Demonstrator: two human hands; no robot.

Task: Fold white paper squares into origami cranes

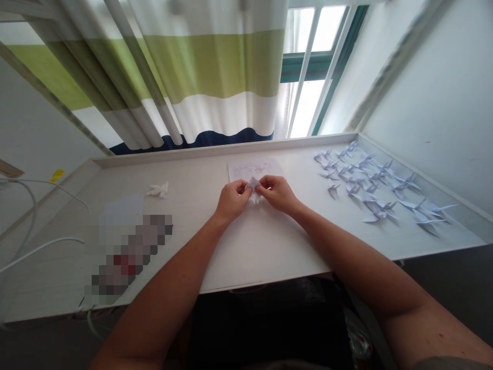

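Over the middle of the white desk [262, 246], both of my hands pinch one small folded piece of pale lilac paper [253, 185]. My left hand [232, 199] grips its left side with curled fingers. My right hand [277, 192] grips its right side the same way. The paper is partly hidden between my fingertips. Just behind the hands lies a printed sheet [252, 168], flat on the desk.
Several finished pale paper cranes [370, 185] stand in rows at the desk's right end. A crumpled white scrap [157, 190] lies to the left. White cables [34, 226] run along the far left. A striped curtain and a window stand behind the desk.
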